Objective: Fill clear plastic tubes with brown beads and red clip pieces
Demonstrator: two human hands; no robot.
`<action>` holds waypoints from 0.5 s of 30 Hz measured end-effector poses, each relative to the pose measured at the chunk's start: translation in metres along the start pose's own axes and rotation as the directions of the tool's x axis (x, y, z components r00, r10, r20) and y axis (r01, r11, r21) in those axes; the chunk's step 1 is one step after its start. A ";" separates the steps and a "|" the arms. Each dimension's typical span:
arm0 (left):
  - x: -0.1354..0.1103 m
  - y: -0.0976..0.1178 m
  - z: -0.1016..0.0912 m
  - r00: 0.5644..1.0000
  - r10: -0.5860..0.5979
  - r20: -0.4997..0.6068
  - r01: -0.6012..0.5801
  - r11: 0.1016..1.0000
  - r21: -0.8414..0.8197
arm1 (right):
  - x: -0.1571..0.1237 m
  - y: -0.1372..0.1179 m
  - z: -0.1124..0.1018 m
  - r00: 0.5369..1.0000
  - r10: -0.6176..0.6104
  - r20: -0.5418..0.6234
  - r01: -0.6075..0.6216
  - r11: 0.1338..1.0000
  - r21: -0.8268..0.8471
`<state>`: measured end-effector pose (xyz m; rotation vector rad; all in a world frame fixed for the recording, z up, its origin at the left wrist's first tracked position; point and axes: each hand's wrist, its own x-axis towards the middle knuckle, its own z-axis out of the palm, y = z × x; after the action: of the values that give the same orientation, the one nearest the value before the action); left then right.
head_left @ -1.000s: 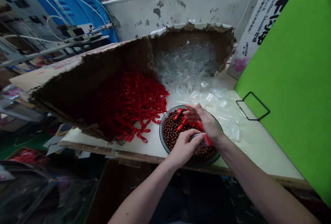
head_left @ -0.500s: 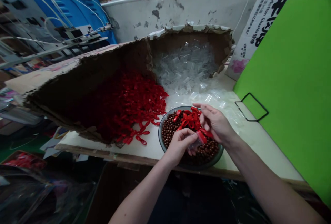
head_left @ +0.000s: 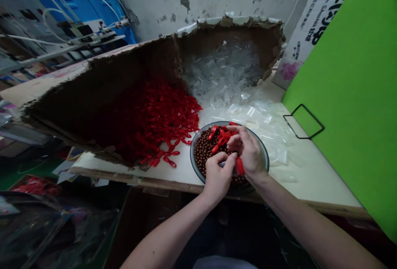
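Over a grey bowl [head_left: 192,162] of brown beads, my left hand [head_left: 218,174] is closed, thumb against fingers, on a small clear plastic pouch [head_left: 222,164]. A red plastic piece [head_left: 239,167] shows at the left thumb tip, beside my right palm; whether it sits inside the pouch I cannot tell. My right hand [head_left: 252,153] is open, its fingers loosely bent over the beads and close to several loose red plastic pieces [head_left: 222,138] lying on them. Part of the beads and red pieces is hidden beneath both hands.
Left of the bowl, a torn cardboard box [head_left: 89,82] spills a red heap [head_left: 161,111]. Clear pouches [head_left: 223,70] fill its other compartment and spread over the white tabletop [head_left: 322,178]. A green panel [head_left: 347,87] with a black wire loop [head_left: 310,137] stands at right.
My right hand has moved down and slightly left, closer to my left hand and the red piece there. The left hand still grips the clear pouch, which is now more hidden.
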<state>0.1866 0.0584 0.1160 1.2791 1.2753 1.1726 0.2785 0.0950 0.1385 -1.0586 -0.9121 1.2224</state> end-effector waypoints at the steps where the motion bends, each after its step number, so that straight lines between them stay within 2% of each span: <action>1: 0.001 0.001 -0.001 1.000 -0.006 0.015 0.005 1.000 0.012 | -0.001 0.001 0.002 1.000 0.002 -0.025 -0.002 1.000 -0.002; 3: 0.002 0.005 -0.007 0.997 -0.029 0.074 0.027 0.999 0.028 | -0.004 0.003 0.007 0.998 0.049 -0.032 -0.049 0.999 0.021; 6: -0.004 0.010 -0.031 0.986 -0.085 0.142 0.075 0.995 0.072 | -0.006 -0.002 0.006 0.994 0.079 0.070 -0.083 0.995 0.053; 8: -0.017 0.008 -0.062 0.989 -0.136 0.065 0.128 0.985 0.119 | -0.001 -0.006 -0.014 0.997 0.038 0.074 -0.041 0.999 0.035; 10: -0.036 -0.003 -0.103 0.970 -0.197 -0.142 0.218 0.964 0.152 | 0.007 -0.005 -0.054 0.998 -0.032 -0.054 0.030 0.998 -0.051; 12: -0.059 -0.024 -0.147 0.881 -0.276 -0.385 0.354 0.923 0.149 | 0.015 0.005 -0.109 0.961 -0.142 -0.238 0.081 0.965 -0.249; 13: -0.071 -0.036 -0.168 0.821 -0.308 -0.480 0.425 0.892 0.155 | 0.016 0.013 -0.139 0.942 -0.162 -0.292 0.040 0.923 -0.381; 14: -0.083 -0.049 -0.186 0.754 -0.329 -0.568 0.497 0.852 0.165 | 0.016 0.023 -0.168 0.938 -0.159 -0.310 -0.027 0.855 -0.519; 15: -0.095 -0.063 -0.201 0.692 -0.319 -0.647 0.555 0.809 0.195 | 0.013 0.033 -0.193 0.949 -0.133 -0.285 -0.093 0.747 -0.658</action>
<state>-0.0188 -0.0374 0.0712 0.7687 2.2335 1.0105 0.4553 0.0837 0.0539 -1.7569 -1.1317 0.6567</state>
